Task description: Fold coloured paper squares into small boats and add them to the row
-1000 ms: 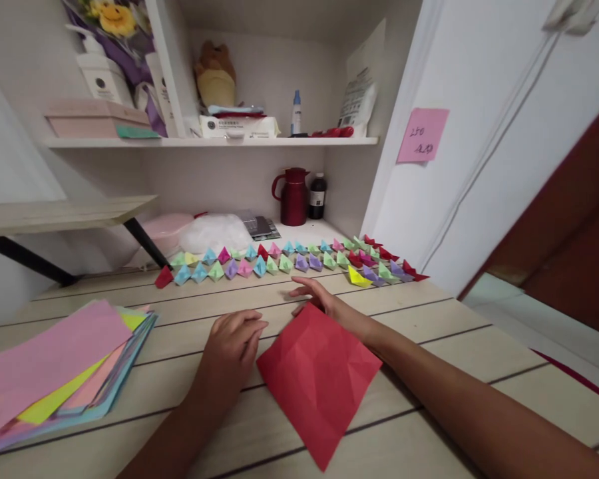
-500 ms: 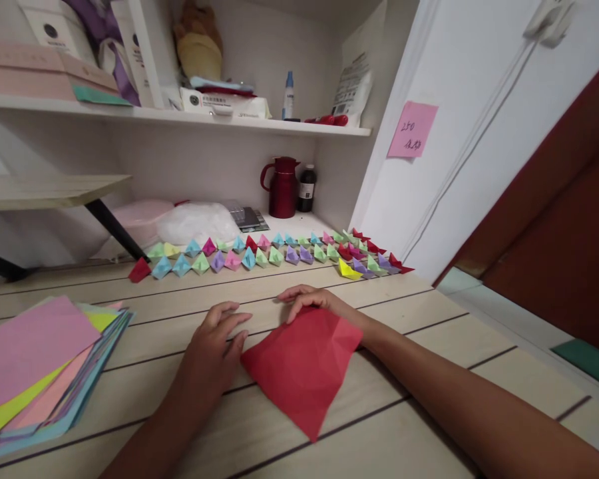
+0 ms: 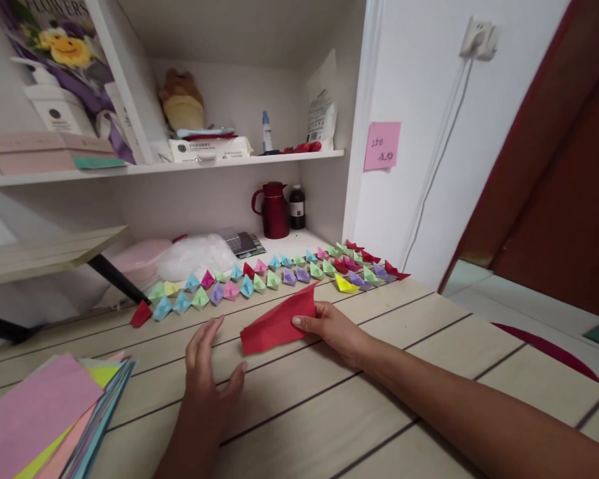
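Observation:
A creased red paper sheet (image 3: pixel 278 322) is lifted off the wooden tabletop (image 3: pixel 379 399) at a tilt. My right hand (image 3: pixel 332 328) pinches its right edge between thumb and fingers. My left hand (image 3: pixel 207 368) lies flat on the wood just left of the sheet, fingers spread, holding nothing. Behind the sheet, two rows of small folded paper boats (image 3: pixel 259 282) in several colours run along the back of the table, with a yellow boat (image 3: pixel 346 285) at the near right.
A stack of coloured paper sheets (image 3: pixel 50 419) lies at the front left. A red jug (image 3: pixel 272 209), a dark bottle (image 3: pixel 297 207) and a white plastic bag (image 3: pixel 196 255) stand in the alcove. A pink note (image 3: pixel 382 145) sticks to the wall.
The red sheet lay flat under my hands; my right hand has now raised it by the right edge. My left hand slid off it to the left. The view shifted.

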The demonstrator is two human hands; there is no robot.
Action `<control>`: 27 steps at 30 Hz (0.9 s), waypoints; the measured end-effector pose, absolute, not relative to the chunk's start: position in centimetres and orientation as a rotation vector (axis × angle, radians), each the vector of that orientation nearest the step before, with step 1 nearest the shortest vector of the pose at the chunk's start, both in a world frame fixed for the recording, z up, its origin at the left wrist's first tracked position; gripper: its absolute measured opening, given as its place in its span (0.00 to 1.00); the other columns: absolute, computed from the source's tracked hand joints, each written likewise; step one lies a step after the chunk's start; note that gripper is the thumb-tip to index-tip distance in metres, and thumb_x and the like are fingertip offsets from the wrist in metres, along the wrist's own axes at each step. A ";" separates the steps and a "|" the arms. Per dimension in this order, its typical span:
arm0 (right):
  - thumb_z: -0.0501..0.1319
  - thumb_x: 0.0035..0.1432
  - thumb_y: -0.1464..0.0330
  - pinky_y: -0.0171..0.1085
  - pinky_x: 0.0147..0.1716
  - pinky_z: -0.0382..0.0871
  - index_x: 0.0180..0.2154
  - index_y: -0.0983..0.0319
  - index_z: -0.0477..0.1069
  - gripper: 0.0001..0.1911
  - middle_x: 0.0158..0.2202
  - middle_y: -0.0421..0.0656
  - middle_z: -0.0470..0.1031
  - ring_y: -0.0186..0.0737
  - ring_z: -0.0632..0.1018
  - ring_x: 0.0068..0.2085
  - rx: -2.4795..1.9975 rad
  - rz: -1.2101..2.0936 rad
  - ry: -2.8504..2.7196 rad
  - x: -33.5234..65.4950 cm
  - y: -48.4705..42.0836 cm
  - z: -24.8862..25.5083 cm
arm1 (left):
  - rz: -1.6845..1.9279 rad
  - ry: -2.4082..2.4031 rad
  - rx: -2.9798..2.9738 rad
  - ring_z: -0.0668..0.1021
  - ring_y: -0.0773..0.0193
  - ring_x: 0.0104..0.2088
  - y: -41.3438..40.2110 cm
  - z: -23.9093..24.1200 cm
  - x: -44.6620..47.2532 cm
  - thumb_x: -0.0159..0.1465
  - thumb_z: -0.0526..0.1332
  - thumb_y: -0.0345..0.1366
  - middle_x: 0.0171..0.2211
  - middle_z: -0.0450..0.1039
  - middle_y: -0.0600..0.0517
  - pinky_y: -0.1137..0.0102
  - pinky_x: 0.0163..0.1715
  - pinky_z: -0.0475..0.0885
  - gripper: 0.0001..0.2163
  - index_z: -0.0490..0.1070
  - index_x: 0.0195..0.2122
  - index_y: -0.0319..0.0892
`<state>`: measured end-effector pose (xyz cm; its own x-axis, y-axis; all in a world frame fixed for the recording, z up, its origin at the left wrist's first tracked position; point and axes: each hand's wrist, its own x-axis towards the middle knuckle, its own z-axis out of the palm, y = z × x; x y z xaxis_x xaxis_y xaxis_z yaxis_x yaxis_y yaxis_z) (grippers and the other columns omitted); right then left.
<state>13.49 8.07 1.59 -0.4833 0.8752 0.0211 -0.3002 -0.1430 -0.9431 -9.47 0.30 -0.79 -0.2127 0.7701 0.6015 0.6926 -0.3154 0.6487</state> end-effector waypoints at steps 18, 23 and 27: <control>0.72 0.44 0.70 0.38 0.38 0.69 0.54 0.57 0.64 0.35 0.33 0.40 0.76 0.37 0.76 0.34 -0.678 1.854 -1.347 13.8 7.2 2.5 | 1.491 1.402 0.684 0.80 0.59 0.28 -1.7 3.2 -6.5 0.51 0.69 0.40 0.29 0.80 0.51 0.69 0.28 0.74 0.15 0.74 0.39 0.43; 0.69 0.47 0.70 0.34 0.31 0.64 0.56 0.57 0.61 0.35 0.27 0.36 0.73 0.33 0.72 0.28 -0.805 1.687 -1.272 13.8 7.9 1.8 | 1.530 1.402 0.835 0.81 0.60 0.36 -1.8 3.5 -6.4 0.54 0.66 0.45 0.41 0.78 0.49 0.67 0.37 0.74 0.29 0.63 0.57 0.49; 0.69 0.46 0.68 0.34 0.28 0.62 0.50 0.59 0.66 0.28 0.27 0.37 0.72 0.33 0.70 0.27 -0.821 1.659 -1.237 13.8 8.1 1.9 | 1.423 1.450 1.041 0.78 0.56 0.44 -1.9 3.2 -6.2 0.51 0.68 0.45 0.48 0.75 0.46 0.65 0.43 0.73 0.28 0.69 0.54 0.48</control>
<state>13.78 8.07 1.91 -0.3911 0.9203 -0.0018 -0.2609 -0.1127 -0.9588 -6.17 -1.94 3.16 -0.3096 0.9508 -0.0105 0.0075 0.0135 0.9999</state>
